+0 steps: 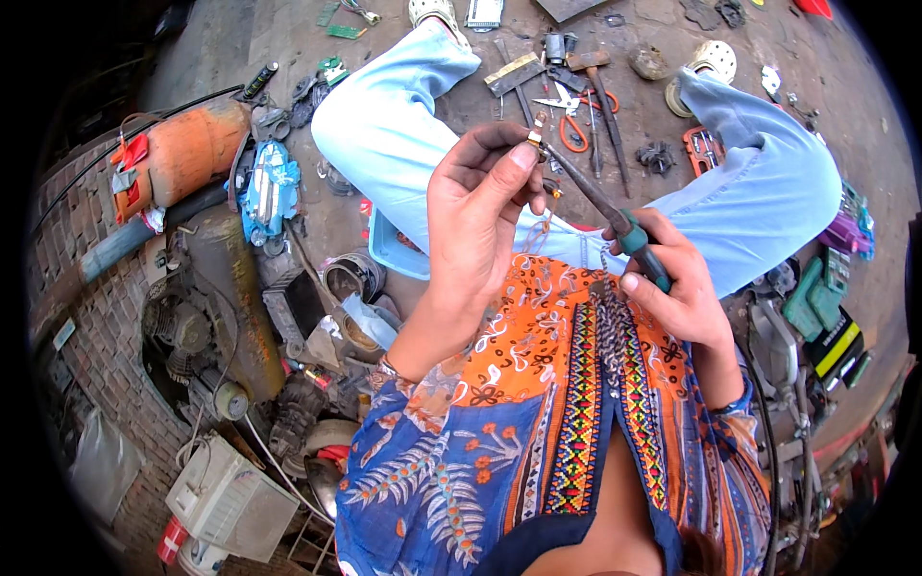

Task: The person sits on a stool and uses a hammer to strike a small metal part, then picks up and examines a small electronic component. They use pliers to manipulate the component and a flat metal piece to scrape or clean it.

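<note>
My left hand (487, 182) pinches a small brass-coloured fitting (535, 138) with a copper-coloured end between thumb and fingers. In my right hand (677, 274) is a hand tool (631, 236) with a green and black handle and a long, dark, tapering metal shaft. Its narrow tip meets or almost meets the fitting; I cannot tell whether they touch. Whether the tool is a screwdriver or a soldering iron does not show clearly. Thin copper-coloured wire (545, 230) hangs below my left hand, over my lap. Both hands are raised above my lap, between my bent legs.
On the ground ahead lie a hammer (597, 72), orange-handled scissors (573, 132) and a broad flat-headed tool (515, 74). A red tool case (704, 151) is near my right leg. At left are an orange cylinder (182, 149), a light blue tray (392, 245) and a tin can (351, 276).
</note>
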{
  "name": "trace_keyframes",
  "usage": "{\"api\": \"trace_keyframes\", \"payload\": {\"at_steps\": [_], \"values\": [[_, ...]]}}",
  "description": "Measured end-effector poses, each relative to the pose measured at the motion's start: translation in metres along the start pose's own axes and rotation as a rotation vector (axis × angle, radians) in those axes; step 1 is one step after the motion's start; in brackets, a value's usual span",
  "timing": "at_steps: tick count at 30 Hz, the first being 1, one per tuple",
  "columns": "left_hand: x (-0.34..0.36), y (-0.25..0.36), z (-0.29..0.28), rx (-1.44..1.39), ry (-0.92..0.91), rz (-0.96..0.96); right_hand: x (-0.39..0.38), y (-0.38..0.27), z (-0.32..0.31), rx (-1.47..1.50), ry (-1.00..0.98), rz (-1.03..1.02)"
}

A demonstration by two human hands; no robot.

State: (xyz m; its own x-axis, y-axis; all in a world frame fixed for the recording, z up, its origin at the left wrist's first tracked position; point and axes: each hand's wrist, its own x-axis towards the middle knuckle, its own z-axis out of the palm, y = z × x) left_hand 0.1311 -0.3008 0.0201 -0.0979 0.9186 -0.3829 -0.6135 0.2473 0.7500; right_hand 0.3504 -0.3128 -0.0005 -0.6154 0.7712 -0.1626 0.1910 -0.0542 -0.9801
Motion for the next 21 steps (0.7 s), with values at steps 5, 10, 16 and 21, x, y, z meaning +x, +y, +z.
{"api": "trace_keyframes", "payload": {"at_steps": [5, 10, 16, 21], "values": [[0.002, -0.001, 0.001, -0.172, 0.015, -0.065, 0.001, 0.0, 0.002, -0.037, 0.074, -0.027], [0.001, -0.002, 0.001, -0.175, -0.02, -0.052, 0.001, 0.0, 0.0, 0.004, 0.02, -0.017], [0.0, 0.0, 0.004, -0.042, -0.038, 0.028, 0.001, -0.001, 0.0, -0.044, 0.052, -0.05], [0.006, -0.011, -0.002, 0.267, -0.019, 0.332, 0.001, -0.005, 0.0, -0.064, 0.074, -0.021]]}}
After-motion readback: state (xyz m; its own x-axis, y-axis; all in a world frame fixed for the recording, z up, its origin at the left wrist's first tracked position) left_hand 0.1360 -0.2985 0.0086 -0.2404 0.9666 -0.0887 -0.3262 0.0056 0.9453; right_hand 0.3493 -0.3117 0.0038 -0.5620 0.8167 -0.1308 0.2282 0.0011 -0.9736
